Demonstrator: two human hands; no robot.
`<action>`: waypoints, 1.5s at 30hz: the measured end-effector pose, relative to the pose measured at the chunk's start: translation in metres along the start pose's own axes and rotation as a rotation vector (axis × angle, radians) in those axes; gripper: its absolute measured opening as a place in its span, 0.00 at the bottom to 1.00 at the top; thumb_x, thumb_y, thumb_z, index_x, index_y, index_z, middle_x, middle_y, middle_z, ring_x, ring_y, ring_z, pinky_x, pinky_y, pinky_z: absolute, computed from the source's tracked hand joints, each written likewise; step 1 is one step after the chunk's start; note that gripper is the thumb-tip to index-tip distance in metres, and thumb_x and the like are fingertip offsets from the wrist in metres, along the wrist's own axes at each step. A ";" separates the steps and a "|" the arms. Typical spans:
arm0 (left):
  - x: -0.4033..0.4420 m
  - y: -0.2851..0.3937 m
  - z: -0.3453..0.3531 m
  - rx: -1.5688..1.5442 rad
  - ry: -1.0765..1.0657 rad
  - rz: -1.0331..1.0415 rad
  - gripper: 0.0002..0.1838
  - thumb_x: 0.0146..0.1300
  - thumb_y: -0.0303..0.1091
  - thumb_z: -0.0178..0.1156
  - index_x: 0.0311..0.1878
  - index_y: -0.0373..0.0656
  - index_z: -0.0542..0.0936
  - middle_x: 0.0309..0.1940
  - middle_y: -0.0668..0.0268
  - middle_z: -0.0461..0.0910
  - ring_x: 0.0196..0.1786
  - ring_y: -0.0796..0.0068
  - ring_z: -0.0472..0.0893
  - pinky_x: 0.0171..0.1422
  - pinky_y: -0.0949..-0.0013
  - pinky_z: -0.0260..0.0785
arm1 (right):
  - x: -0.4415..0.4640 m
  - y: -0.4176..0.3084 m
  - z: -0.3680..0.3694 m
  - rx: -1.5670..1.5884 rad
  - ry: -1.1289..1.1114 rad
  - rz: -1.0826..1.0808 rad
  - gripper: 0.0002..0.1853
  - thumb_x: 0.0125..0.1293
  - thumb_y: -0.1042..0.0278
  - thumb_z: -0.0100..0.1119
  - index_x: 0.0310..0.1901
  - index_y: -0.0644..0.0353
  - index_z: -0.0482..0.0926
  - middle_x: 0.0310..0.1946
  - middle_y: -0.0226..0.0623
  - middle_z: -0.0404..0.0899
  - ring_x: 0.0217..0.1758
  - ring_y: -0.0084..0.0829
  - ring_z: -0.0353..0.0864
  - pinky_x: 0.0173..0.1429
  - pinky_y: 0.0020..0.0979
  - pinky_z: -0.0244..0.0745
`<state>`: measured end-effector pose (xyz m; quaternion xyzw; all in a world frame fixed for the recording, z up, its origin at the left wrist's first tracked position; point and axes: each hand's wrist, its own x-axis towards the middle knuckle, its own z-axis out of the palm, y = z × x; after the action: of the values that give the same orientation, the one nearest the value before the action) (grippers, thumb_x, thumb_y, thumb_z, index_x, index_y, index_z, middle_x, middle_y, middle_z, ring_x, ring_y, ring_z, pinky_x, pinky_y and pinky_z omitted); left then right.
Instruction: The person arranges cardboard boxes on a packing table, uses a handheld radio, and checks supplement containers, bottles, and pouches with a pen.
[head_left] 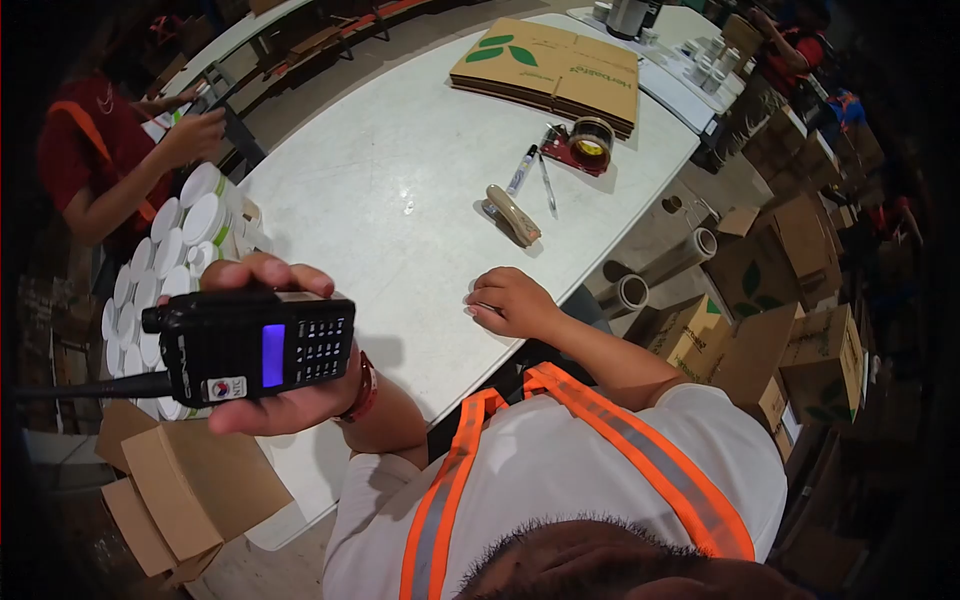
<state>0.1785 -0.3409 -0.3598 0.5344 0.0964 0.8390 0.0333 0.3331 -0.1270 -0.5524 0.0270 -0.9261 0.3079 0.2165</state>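
My left hand (290, 410) holds up a black two-way radio (265, 350), fingers over its top edge and thumb underneath. The radio's small screen glows blue-purple, beside a keypad, and its antenna points left. A red band circles that wrist. On the white table (400, 140), near its edge, rests my right hand (515, 303) with curled fingers and no object visible in it. Beyond it lie a beige stapler (513, 215), a marker (522, 170), a pen (547, 185) and a red tape dispenser (580, 150) with a roll of tape.
Flattened cartons (550, 70) are stacked at the table's far end. White-lidded tubs (170, 250) crowd the left side, near a person in a red shirt (110, 150). An open carton (190, 490) stands lower left. Rolls of film (680, 255) and boxes (820, 360) fill the right.
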 end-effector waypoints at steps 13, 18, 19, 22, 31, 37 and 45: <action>-0.001 0.006 -0.005 -0.075 0.137 0.028 0.50 0.71 0.75 0.52 0.79 0.41 0.61 0.69 0.48 0.71 0.60 0.51 0.76 0.60 0.46 0.77 | -0.002 0.000 -0.001 -0.014 -0.006 -0.004 0.08 0.67 0.63 0.67 0.41 0.57 0.88 0.42 0.35 0.86 0.50 0.39 0.84 0.59 0.41 0.78; 0.000 0.003 -0.002 -0.175 0.202 -0.019 0.54 0.72 0.75 0.50 0.75 0.27 0.60 0.66 0.45 0.70 0.60 0.49 0.75 0.60 0.45 0.77 | -0.002 -0.001 -0.001 -0.012 -0.010 -0.004 0.09 0.67 0.62 0.68 0.42 0.56 0.89 0.41 0.35 0.86 0.49 0.39 0.84 0.58 0.40 0.78; 0.001 0.003 -0.004 -0.155 0.204 -0.019 0.53 0.72 0.75 0.50 0.75 0.28 0.60 0.66 0.44 0.69 0.60 0.49 0.75 0.60 0.45 0.77 | -0.001 0.000 -0.001 -0.013 -0.012 0.000 0.09 0.67 0.62 0.69 0.43 0.56 0.90 0.41 0.36 0.86 0.49 0.38 0.85 0.57 0.40 0.78; 0.000 0.001 -0.006 -0.112 0.218 -0.019 0.49 0.74 0.73 0.47 0.76 0.33 0.62 0.69 0.43 0.68 0.59 0.49 0.75 0.58 0.44 0.75 | -0.001 0.003 0.001 -0.027 0.008 -0.029 0.09 0.67 0.62 0.69 0.42 0.56 0.90 0.41 0.36 0.86 0.49 0.39 0.85 0.57 0.40 0.78; 0.000 -0.010 0.012 -0.151 0.316 -0.158 0.41 0.74 0.57 0.50 0.77 0.32 0.60 0.71 0.39 0.65 0.61 0.46 0.76 0.55 0.46 0.79 | 0.000 -0.004 -0.001 -0.026 -0.005 0.015 0.09 0.68 0.62 0.67 0.42 0.56 0.90 0.42 0.36 0.86 0.52 0.40 0.85 0.59 0.41 0.78; 0.004 -0.008 0.010 -0.276 0.104 -0.241 0.41 0.72 0.51 0.58 0.80 0.38 0.60 0.75 0.40 0.62 0.63 0.46 0.73 0.58 0.43 0.75 | 0.000 -0.001 0.003 -0.066 -0.004 -0.004 0.09 0.64 0.64 0.70 0.43 0.55 0.90 0.42 0.36 0.86 0.50 0.40 0.84 0.56 0.41 0.79; -0.009 -0.007 0.019 -0.156 0.074 -0.179 0.46 0.65 0.43 0.71 0.78 0.40 0.57 0.64 0.40 0.70 0.58 0.46 0.81 0.55 0.48 0.82 | 0.005 -0.008 0.000 -0.073 -0.011 -0.025 0.08 0.63 0.65 0.71 0.41 0.56 0.90 0.40 0.36 0.86 0.48 0.40 0.85 0.55 0.41 0.80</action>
<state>0.1994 -0.3326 -0.3612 0.4880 0.0792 0.8569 0.1459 0.3299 -0.1335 -0.5458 0.0324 -0.9375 0.2710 0.2159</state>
